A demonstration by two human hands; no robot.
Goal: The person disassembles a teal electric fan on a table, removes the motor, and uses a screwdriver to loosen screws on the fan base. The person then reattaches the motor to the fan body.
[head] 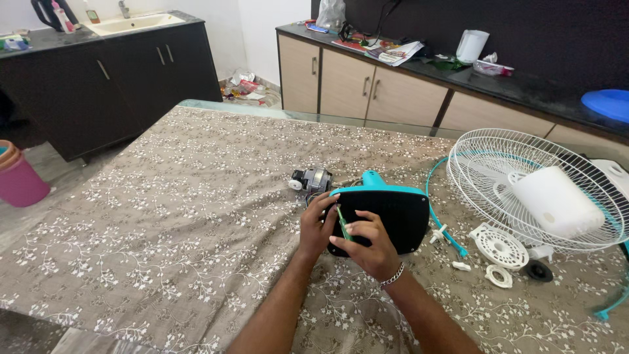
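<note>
Left hand grips the black-and-teal fan base edge, steadying it on the desk; right hand is closed round a green screwdriver, tip against the base, motor just behind

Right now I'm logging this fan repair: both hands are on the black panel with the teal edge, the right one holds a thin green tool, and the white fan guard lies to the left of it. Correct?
Not quite. In the head view the white fan guard lies to the right of the black panel, not the left. The rest holds: left hand and right hand are on it, and the right holds the green tool.
</note>
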